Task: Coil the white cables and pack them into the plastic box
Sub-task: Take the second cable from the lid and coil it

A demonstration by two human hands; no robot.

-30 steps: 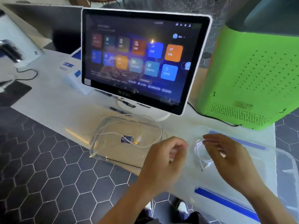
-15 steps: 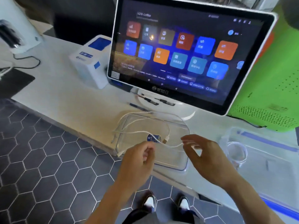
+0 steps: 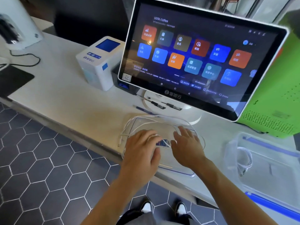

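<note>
The table (image 3: 69,111) has open surface along its left stretch, between the white printer (image 3: 99,62) and the front edge. Toward the back, the tilted touchscreen (image 3: 201,57) overhangs its round base (image 3: 172,108), leaving only a low gap under its lower rim. The green housing (image 3: 276,101) walls off the back right. At the front edge a clear lid (image 3: 178,169) lies flat with loose white cable (image 3: 129,125) looped over its rim and spilling left. The plastic box (image 3: 266,174) at the right front corner is open on top, approachable from above.
</note>
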